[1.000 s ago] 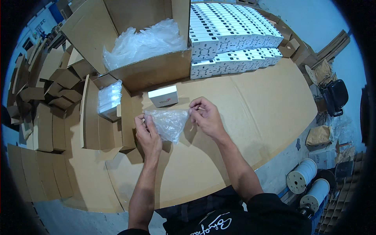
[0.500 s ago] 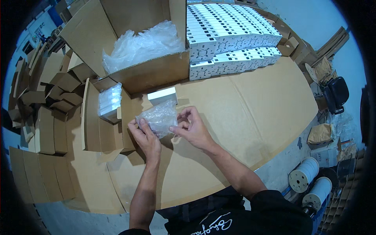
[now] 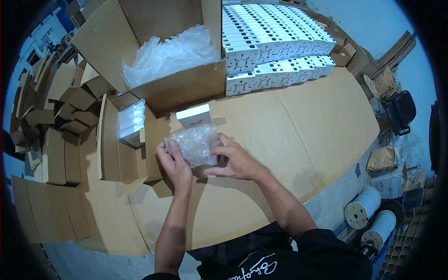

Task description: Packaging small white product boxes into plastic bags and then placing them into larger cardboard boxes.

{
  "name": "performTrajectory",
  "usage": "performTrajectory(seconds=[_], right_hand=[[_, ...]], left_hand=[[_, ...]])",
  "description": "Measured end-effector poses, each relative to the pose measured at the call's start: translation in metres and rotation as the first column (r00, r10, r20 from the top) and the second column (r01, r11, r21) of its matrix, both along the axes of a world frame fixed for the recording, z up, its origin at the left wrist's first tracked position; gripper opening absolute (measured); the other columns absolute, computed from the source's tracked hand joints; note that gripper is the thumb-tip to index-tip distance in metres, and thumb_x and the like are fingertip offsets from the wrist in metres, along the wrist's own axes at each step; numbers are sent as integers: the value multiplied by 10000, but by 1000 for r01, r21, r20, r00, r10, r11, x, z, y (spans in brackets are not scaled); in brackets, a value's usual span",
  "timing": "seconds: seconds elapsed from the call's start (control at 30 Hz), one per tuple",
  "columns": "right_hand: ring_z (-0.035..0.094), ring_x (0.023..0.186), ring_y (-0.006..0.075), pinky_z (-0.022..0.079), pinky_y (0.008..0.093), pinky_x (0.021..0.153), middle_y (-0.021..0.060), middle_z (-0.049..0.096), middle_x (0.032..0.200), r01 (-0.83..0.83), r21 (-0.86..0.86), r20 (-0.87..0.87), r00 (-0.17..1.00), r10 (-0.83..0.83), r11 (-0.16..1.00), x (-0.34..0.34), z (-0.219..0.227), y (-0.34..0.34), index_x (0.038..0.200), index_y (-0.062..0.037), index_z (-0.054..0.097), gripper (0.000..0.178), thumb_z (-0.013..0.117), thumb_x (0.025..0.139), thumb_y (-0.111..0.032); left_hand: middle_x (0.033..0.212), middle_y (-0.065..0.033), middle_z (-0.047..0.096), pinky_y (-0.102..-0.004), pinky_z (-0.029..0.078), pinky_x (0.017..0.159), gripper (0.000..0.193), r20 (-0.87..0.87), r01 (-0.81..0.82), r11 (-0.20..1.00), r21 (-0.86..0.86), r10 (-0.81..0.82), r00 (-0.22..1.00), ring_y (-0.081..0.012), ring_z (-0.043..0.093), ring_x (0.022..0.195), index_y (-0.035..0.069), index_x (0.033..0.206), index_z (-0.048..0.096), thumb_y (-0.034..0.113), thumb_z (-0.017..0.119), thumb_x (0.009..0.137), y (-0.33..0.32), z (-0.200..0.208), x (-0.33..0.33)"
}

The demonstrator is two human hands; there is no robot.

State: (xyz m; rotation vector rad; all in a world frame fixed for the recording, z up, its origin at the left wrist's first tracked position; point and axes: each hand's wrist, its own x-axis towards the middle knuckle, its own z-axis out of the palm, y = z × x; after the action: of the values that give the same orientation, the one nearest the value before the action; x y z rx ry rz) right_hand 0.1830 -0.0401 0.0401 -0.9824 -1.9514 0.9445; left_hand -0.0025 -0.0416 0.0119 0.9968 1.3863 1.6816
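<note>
A clear bubble-wrap bag (image 3: 195, 145) is held by its left end in my left hand (image 3: 176, 167), thumb in front. At the bag's right edge, my right hand (image 3: 238, 158) touches the plastic with its fingertips. Its thumb is spread away below the bag and slightly blurred, and no pinch shows. Just behind the bag a small white box (image 3: 193, 113) with a reddish mark on its front stands on the cardboard-covered table (image 3: 289, 135). To the left, an open brown carton (image 3: 109, 140) contains several bubble-wrapped pieces (image 3: 131, 122) at its far end.
A large open carton (image 3: 186, 86) full of clear plastic bags (image 3: 172, 53) stands at the back. Beside it, many white printed boxes (image 3: 280, 46) are stacked in two tiers. Folded brown cartons (image 3: 60, 154) crowd the left side. Cable reels (image 3: 361, 205) sit on the floor at right.
My right thumb has come off the bag, and the right hand has turned and opened. The bag looks puffier and lies flatter, showing more of the white box's front.
</note>
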Motion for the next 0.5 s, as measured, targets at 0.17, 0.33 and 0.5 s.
performTrajectory(seconds=[0.17,0.33,0.5], right_hand=[[564,880,119,478,278,730,62,572,1064,-128,-304,-257,965,48,944,21,4,11,930,13,681,218,800,870,-160],[545,884,95,475,257,761,27,559,1082,-188,-312,-434,900,36,931,24,-6,14,951,-36,658,185,802,865,-113],[552,949,104,491,273,814,25,537,1147,-196,-395,-488,873,-25,897,4,11,4,1084,-62,622,355,847,809,-77]], left_hand=[[900,-34,530,-287,449,767,237,-37,-50,999,10,50,998,-102,487,836,44,1093,453,281,464,1105,2,-1,-3],[873,-22,524,-279,442,740,225,-69,-47,999,-20,46,997,-91,484,816,56,1084,453,280,469,1104,-1,1,-1],[854,-20,531,-277,446,692,242,61,-6,1000,-23,7,998,-88,487,777,62,1059,456,300,474,1102,-4,5,3]])
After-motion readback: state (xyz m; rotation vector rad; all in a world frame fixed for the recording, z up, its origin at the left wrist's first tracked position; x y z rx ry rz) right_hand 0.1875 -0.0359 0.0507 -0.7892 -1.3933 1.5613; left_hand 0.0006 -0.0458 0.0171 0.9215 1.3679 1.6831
